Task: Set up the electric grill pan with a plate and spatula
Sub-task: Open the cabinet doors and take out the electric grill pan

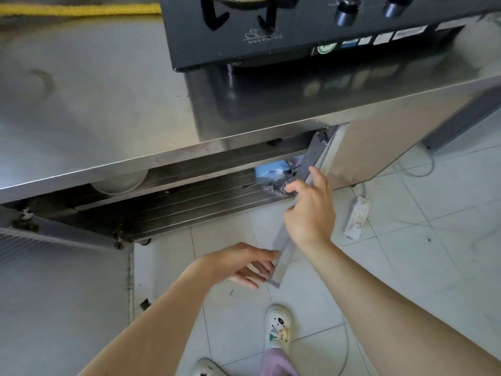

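Observation:
No grill pan, plate or spatula shows clearly. Under the steel counter (108,109) the cabinet stands open. Its right door (282,256) is seen edge-on, swung out toward me. My right hand (309,210) grips this door's edge about halfway along. My left hand (244,264) is lower, by the door's free corner, fingers curled and apart, thumb tip touching the edge. Inside the cabinet a round metal vessel (119,180) sits at the left, partly hidden by the counter lip. A blue packet (271,169) and a crumpled shiny bag (276,189) lie at the right.
A black gas stove (298,31) sits on the counter at the back right, with a yellow hose (81,9) behind. The left cabinet door (54,280) hangs open at my left. A white power strip (357,215) and its cable lie on the tiled floor. My feet (279,327) are below.

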